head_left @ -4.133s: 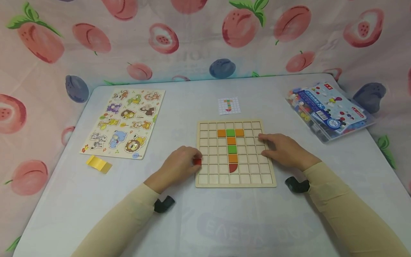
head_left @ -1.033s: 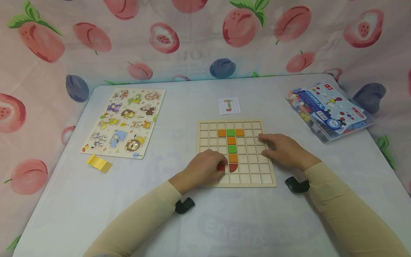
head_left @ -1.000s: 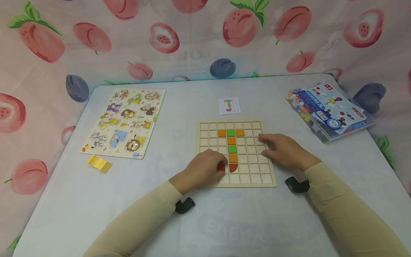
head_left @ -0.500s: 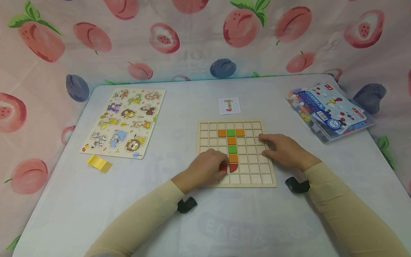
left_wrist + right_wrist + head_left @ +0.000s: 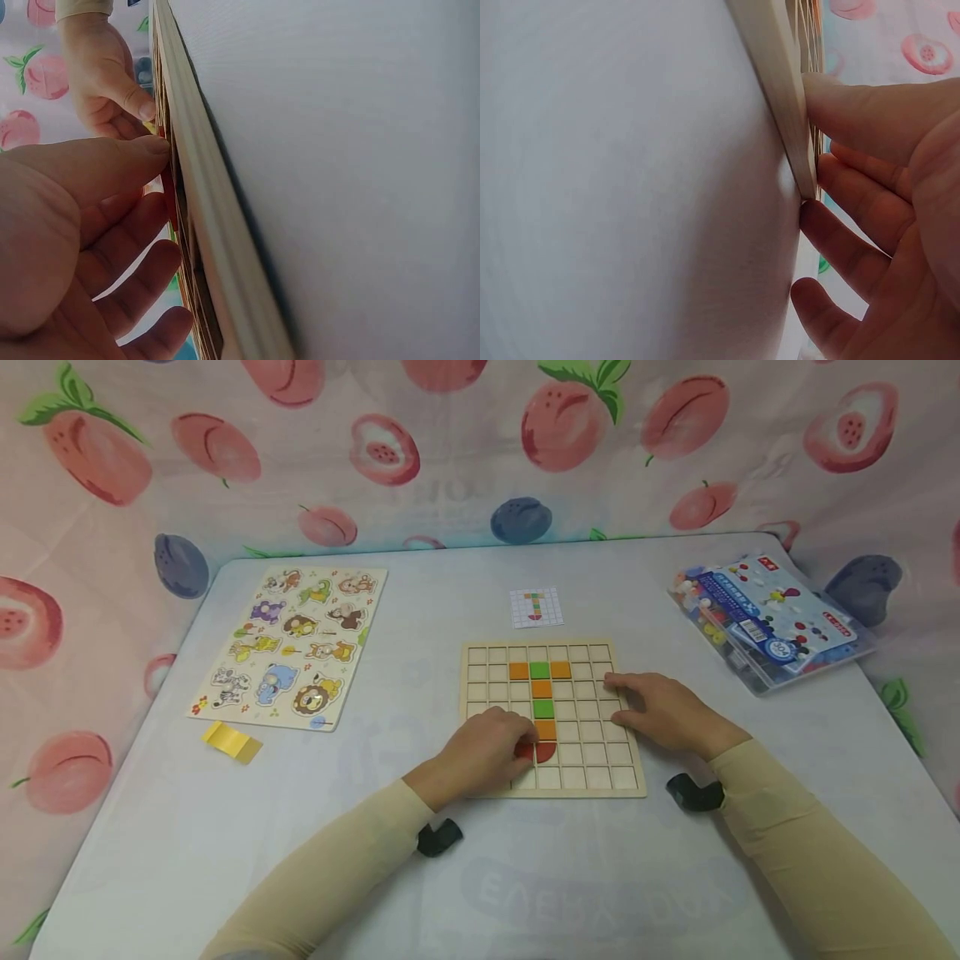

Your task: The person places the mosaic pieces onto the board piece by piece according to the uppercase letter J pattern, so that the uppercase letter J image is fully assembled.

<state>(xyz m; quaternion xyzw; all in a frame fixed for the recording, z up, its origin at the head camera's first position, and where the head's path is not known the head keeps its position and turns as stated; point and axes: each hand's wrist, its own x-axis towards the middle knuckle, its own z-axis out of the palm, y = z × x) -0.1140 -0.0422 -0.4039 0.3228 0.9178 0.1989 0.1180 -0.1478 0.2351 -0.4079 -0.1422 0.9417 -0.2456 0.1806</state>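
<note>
A wooden grid board (image 5: 592, 781) lies flat mid-table. Orange and green square tiles form a T on it, with a red quarter-round tile (image 5: 545, 752) below the lowest orange tile (image 5: 545, 730). My left hand (image 5: 487, 747) pinches a second red tile (image 5: 526, 750) between thumb and fingers, at the cell just left of the red quarter-round. Most of this tile is hidden by the fingers; a red strip of it shows in the left wrist view. My right hand (image 5: 663, 710) rests with thumb and fingertips against the board's right edge (image 5: 780, 90), fingers loosely bent.
A small pattern card (image 5: 536, 607) lies behind the board. At the left are an animal puzzle board (image 5: 288, 647) and a folded yellow piece (image 5: 231, 742). A clear plastic box (image 5: 772, 618) with colourful parts stands at the back right.
My left hand has carried the red tile from the board's left edge rightward, then inched it closer to the red quarter-round. My right hand stays in place.
</note>
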